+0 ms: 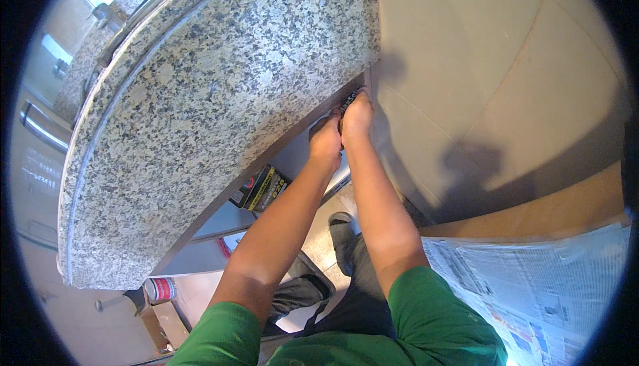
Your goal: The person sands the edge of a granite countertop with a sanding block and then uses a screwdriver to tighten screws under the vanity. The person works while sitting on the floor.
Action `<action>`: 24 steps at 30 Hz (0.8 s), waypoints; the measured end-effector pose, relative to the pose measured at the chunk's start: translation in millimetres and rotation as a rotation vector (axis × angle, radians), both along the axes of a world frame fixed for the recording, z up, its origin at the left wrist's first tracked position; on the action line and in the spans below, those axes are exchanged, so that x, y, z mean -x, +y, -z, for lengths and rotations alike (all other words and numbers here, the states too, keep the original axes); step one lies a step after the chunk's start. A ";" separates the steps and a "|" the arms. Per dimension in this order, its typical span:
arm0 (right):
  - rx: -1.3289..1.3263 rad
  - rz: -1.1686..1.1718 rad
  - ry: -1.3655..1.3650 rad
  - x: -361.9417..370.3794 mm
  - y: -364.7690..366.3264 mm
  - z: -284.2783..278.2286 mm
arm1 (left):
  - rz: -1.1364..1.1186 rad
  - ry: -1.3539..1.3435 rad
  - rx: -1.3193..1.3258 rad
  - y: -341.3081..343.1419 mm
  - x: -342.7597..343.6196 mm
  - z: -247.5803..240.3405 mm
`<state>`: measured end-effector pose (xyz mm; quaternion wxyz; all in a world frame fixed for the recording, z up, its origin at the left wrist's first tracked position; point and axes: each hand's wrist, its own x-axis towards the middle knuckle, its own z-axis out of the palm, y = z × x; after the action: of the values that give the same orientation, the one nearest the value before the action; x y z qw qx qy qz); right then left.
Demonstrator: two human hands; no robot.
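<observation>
Both of my hands are together just beyond the front edge of a speckled granite countertop (pixel 200 100), where it meets the wall. My right hand (pixel 358 116) is closed around a black item with white lettering (pixel 347 102), which looks like a tube or cartridge. Pressed in beside it, my left hand (pixel 325 141) has its fingers curled in against the dark item, near the counter's underside. The fingertips and most of the item are hidden by the hands and the counter edge.
Beneath the counter, a black and yellow box (pixel 263 189) sits on a shelf. A red and white can (pixel 161 289) stands lower left by an open cardboard box (pixel 166 326). A tiled wall (pixel 466 66) rises to the right. Newspaper (pixel 526 286) covers a surface at lower right.
</observation>
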<state>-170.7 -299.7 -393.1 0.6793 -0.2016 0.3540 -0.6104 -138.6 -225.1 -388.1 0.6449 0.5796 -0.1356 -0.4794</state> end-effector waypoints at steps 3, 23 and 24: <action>0.070 0.019 0.145 2.3 -7.7 20.3 | 0.052 -0.013 -0.004 -0.2 1.7 0.9; 0.043 -0.002 0.040 11.3 10.1 -11.9 | 0.057 -0.026 0.047 -4.0 0.3 12.3; 0.057 0.022 0.047 12.4 4.0 -3.3 | 0.044 -0.019 0.047 -6.1 7.0 10.8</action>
<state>-183.1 -295.6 -389.8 0.6580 -0.2314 0.3545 -0.6227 -145.7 -231.2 -398.9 0.6462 0.5657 -0.1654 -0.4847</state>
